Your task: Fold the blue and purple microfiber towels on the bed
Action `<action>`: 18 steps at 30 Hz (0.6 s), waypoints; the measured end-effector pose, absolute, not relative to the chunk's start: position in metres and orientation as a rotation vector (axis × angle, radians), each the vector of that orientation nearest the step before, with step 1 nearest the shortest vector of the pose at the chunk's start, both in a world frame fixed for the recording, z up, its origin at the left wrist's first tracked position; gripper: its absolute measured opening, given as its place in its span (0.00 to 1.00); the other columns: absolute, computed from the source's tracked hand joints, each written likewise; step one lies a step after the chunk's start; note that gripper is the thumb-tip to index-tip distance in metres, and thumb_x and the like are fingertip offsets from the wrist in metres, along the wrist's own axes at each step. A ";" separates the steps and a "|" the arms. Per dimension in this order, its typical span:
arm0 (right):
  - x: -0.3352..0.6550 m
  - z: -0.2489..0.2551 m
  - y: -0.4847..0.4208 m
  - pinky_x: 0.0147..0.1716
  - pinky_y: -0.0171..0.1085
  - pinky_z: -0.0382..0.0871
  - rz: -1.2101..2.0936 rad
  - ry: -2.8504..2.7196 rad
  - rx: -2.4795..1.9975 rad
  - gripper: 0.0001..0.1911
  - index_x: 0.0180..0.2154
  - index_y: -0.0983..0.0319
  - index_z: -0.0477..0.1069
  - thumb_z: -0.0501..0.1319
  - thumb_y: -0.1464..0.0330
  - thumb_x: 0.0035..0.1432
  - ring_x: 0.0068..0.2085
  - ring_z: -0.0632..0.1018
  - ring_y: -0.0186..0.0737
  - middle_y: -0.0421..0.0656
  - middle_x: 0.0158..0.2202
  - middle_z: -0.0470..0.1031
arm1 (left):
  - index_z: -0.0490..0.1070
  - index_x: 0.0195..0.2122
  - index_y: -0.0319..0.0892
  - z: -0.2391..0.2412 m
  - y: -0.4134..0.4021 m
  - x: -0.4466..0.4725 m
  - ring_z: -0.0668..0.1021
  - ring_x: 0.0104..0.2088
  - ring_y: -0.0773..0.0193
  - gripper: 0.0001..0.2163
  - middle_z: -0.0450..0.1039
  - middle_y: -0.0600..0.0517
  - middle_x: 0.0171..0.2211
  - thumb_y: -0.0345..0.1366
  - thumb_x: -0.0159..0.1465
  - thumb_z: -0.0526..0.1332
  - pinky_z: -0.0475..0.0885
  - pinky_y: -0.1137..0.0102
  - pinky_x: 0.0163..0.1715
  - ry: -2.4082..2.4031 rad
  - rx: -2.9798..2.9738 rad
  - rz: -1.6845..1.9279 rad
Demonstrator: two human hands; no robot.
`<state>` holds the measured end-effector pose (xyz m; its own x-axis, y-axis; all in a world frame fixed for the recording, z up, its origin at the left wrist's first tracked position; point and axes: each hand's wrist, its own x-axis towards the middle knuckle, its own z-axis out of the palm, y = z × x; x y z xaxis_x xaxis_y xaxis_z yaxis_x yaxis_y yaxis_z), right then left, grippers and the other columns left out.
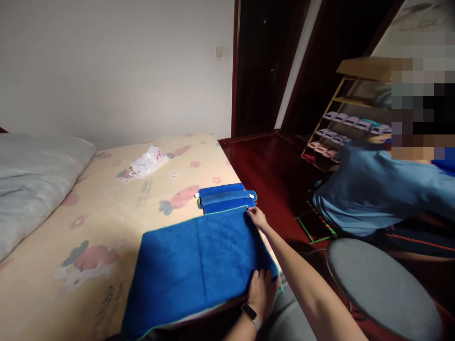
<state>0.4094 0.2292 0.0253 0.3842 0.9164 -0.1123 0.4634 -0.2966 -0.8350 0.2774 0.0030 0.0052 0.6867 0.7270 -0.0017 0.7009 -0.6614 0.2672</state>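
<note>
A blue towel (pixel 174 265) with a thin green edge lies spread on the bed's near edge, with a crease across its middle. At its far right corner my right hand (pixel 258 219) is closed, pinching the cloth between thumb and fingers. My left hand (pixel 262 290), with a watch on the wrist, has its fingers bent over the towel close to the near right corner; part of its grip is hidden. Just beyond the towel's far edge are folded blue towels (pixel 227 196) with small white tags.
The bed (pixel 142 203) has a patterned sheet, a white plastic bag (pixel 148 161) and a grey quilt (pixel 39 180). To the right are a round grey stool (pixel 380 284), a person in a blue shirt (pixel 366 189) and a shoe rack (pixel 337 99) with several slippers.
</note>
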 end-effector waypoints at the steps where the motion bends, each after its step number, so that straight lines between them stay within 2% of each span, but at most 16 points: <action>1: 0.407 0.021 0.235 0.42 0.38 0.70 0.784 -1.161 -1.908 0.09 0.38 0.59 0.71 0.60 0.62 0.55 0.42 0.80 0.43 0.45 0.41 0.80 | 0.74 0.53 0.50 0.001 0.006 0.288 0.73 0.44 0.51 0.16 0.74 0.41 0.44 0.32 0.66 0.58 0.65 0.57 0.43 1.156 2.644 0.115; 6: 0.396 0.010 0.248 0.34 0.37 0.71 0.800 -1.052 -1.885 0.17 0.40 0.61 0.68 0.62 0.57 0.53 0.35 0.79 0.43 0.46 0.34 0.78 | 0.77 0.45 0.42 -0.006 0.004 0.288 0.73 0.43 0.50 0.12 0.74 0.39 0.40 0.32 0.67 0.55 0.65 0.55 0.41 1.158 2.621 0.094; 10: 0.392 0.023 0.246 0.26 0.36 0.69 0.873 -1.126 -1.785 0.18 0.44 0.60 0.68 0.59 0.56 0.55 0.23 0.75 0.38 0.38 0.25 0.74 | 0.75 0.45 0.40 -0.001 -0.006 0.276 0.74 0.42 0.50 0.11 0.75 0.39 0.38 0.29 0.64 0.57 0.67 0.54 0.44 1.254 2.496 0.128; 12: 0.392 0.039 0.245 0.25 0.36 0.68 0.895 -1.254 -1.703 0.17 0.45 0.59 0.69 0.57 0.57 0.57 0.20 0.73 0.37 0.36 0.24 0.73 | 0.74 0.45 0.40 0.008 -0.010 0.267 0.74 0.44 0.50 0.11 0.75 0.41 0.39 0.29 0.62 0.59 0.67 0.55 0.46 1.249 2.434 0.192; 16: 0.388 0.082 0.249 0.31 0.37 0.70 0.818 -1.524 -1.548 0.14 0.41 0.59 0.74 0.56 0.59 0.60 0.24 0.75 0.36 0.40 0.31 0.77 | 0.71 0.44 0.47 0.041 -0.025 0.234 0.76 0.43 0.55 0.08 0.76 0.45 0.40 0.34 0.65 0.56 0.70 0.62 0.43 1.220 2.257 0.360; 18: 0.377 0.104 0.255 0.31 0.36 0.71 0.849 -1.565 -1.512 0.14 0.39 0.60 0.76 0.57 0.60 0.59 0.26 0.75 0.36 0.41 0.31 0.77 | 0.70 0.42 0.50 0.058 -0.036 0.211 0.77 0.42 0.57 0.08 0.76 0.47 0.40 0.37 0.69 0.52 0.71 0.65 0.42 1.278 2.107 0.454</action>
